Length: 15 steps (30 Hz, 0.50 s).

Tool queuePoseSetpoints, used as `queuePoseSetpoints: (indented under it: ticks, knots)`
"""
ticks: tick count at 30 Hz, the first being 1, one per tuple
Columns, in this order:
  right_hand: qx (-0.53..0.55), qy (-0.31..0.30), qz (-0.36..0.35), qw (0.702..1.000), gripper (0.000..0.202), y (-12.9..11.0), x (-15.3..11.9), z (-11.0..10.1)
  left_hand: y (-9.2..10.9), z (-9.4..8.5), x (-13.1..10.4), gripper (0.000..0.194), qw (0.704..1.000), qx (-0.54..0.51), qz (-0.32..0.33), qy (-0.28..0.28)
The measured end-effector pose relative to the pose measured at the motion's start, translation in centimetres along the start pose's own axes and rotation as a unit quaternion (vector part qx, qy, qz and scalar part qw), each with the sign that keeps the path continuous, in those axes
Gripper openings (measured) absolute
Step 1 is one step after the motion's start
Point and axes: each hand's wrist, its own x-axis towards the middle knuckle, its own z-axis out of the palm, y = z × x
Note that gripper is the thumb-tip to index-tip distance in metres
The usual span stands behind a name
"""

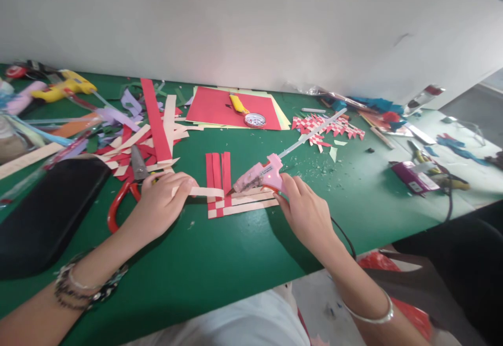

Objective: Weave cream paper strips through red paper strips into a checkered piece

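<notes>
My left hand (pixel 167 204) is closed on one end of a cream paper strip (pixel 206 192), which reaches right across the red strips. My right hand (pixel 302 207) grips a pink hot glue gun (pixel 255 175), its nozzle pointing left at the strip's free end. A clear glue stick (pixel 310 133) juts from the gun's back. Beneath the nozzle lies a small woven piece of red and cream paper strips (pixel 214 213), its red strips pointing away from me and its cream ones running right. Red-handled scissors (pixel 118 204) lie beside my left hand, partly hidden by it.
A black case (pixel 51 215) lies at left, near piled paper strips (pixel 155 120) and a yellow glue gun (pixel 68 85). Red paper sheets (pixel 208 106) bear a yellow cutter (pixel 238 104). Woven checkered pieces (pixel 334 128) and a purple box (pixel 412 177) are on the right.
</notes>
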Motion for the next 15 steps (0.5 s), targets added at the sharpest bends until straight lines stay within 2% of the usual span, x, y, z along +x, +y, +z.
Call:
queuePoseSetpoints:
  ticks: [7,15]
  knots:
    - [-0.004,0.006,0.006,1.000,0.024,0.45,-0.18,0.11,0.03,0.01,0.02,0.052,1.000,0.005,-0.008,-0.009]
    - [-0.019,-0.012,0.031,0.999,0.025,1.00,-0.41,-0.26,-0.02,0.03,0.09,0.049,1.000,0.005,0.002,0.008]
